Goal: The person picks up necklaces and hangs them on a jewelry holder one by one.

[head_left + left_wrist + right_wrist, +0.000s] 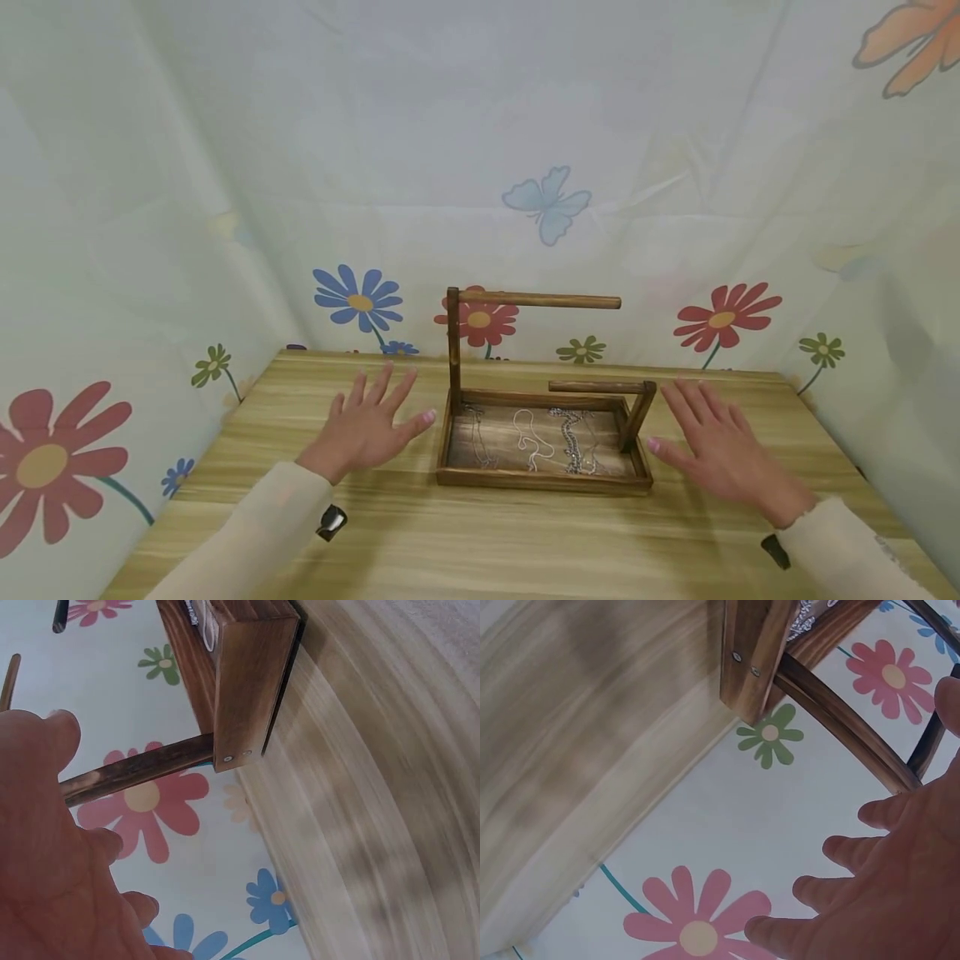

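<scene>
A brown wooden jewelry stand (540,481) sits on the table, its shallow tray topped by two posts with sideways bars. The upper bar (540,298) runs from the tall left post; the lower bar (596,387) comes off the short right post. Inside the tray lie several silver chains: a thin chain (477,437) at left, a pale looped one (525,433) in the middle and a thicker chain (572,442) at right. My left hand (367,429) hovers left of the stand, fingers spread, holding nothing. To its right my right hand (720,450) is held likewise, fingers straight.
The wood-grain table (480,542) extends around the stand. Behind and on both sides hangs a pale cloth (420,167) printed with flowers and butterflies, meeting the table's far edge. Dark bands with small devices (332,522) are on both wrists.
</scene>
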### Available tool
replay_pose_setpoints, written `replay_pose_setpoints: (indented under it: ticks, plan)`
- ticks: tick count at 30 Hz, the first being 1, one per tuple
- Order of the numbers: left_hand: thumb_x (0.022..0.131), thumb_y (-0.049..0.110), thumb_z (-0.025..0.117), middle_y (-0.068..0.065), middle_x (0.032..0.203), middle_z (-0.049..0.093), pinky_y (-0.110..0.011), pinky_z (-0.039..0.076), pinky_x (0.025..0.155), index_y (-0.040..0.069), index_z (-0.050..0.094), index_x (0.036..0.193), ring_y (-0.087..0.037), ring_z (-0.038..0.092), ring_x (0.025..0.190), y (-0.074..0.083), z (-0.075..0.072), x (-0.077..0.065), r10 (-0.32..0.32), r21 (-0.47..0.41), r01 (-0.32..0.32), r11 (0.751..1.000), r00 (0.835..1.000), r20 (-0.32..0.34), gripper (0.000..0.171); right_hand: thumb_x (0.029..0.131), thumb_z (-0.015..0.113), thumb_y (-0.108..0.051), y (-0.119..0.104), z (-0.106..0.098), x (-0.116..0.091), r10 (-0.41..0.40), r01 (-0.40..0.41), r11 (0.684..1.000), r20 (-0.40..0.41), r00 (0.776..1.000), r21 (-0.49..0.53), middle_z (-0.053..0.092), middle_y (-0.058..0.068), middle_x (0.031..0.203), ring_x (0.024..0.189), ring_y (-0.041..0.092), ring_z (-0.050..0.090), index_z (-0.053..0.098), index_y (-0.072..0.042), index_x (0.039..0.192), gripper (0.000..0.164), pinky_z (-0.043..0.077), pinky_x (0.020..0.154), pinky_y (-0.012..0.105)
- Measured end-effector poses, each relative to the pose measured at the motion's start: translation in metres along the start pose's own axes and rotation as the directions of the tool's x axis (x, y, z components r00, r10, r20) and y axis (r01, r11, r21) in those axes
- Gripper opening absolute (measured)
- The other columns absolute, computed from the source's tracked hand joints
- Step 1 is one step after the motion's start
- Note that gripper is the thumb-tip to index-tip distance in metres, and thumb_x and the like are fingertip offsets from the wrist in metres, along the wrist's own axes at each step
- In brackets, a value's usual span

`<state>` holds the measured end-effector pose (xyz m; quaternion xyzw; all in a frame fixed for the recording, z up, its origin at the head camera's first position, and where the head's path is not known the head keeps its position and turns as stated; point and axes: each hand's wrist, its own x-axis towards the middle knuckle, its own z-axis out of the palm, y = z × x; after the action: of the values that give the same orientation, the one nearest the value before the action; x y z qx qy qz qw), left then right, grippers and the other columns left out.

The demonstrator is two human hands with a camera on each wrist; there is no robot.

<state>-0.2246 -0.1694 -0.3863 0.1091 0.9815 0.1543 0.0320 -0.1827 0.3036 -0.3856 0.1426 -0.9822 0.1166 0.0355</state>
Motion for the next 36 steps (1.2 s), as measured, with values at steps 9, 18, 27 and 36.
replay_pose_setpoints:
  ticks: [9,18,27,36]
  plan:
    - [0.100,0.079,0.030,-0.015,0.177,0.003,-0.082,0.004,0.119,0.029,0.014,0.169,-0.057,-0.001,0.159,-0.001,0.014,0.004,-0.006,0.014,0.006,1.000,1.000,0.017,0.087,0.103,0.053,-0.062,0.002,0.010,-0.001,0.009,-0.010,1.000,0.015,1.000,0.023,0.017,0.025,0.173,0.157,0.055,0.012,0.020,-0.006,0.167,0.092,0.012,0.116,0.081]
    - [0.100,0.079,0.029,-0.016,0.177,0.005,-0.081,0.005,0.120,0.027,0.016,0.169,-0.056,0.003,0.159,0.002,0.023,0.006,0.000,0.010,0.000,1.000,1.000,0.029,0.087,0.103,0.052,-0.064,0.004,0.020,0.000,0.015,-0.016,0.999,0.031,0.999,0.031,0.016,0.025,0.173,0.157,0.056,0.013,0.017,-0.008,0.168,0.093,0.011,0.116,0.082]
    - [0.102,0.077,0.030,-0.014,0.178,0.004,-0.079,0.006,0.121,0.026,0.016,0.169,-0.055,0.006,0.160,0.007,0.030,0.009,-0.006,-0.012,0.006,1.000,0.999,0.054,0.086,0.103,0.051,-0.064,0.003,0.023,0.000,0.008,-0.008,1.000,0.026,1.000,0.018,0.018,0.024,0.173,0.157,0.055,0.015,0.020,-0.006,0.167,0.092,0.013,0.116,0.081]
    - [0.107,0.067,0.031,-0.010,0.178,0.002,-0.078,0.007,0.122,0.025,0.015,0.169,-0.053,0.002,0.161,0.012,0.040,0.014,0.016,-0.065,-0.011,0.998,0.997,0.077,0.077,0.103,0.051,-0.064,0.001,0.024,0.002,0.007,-0.008,1.000,0.035,0.999,0.027,0.018,0.022,0.174,0.158,0.053,0.016,0.022,-0.004,0.166,0.092,0.013,0.117,0.080]
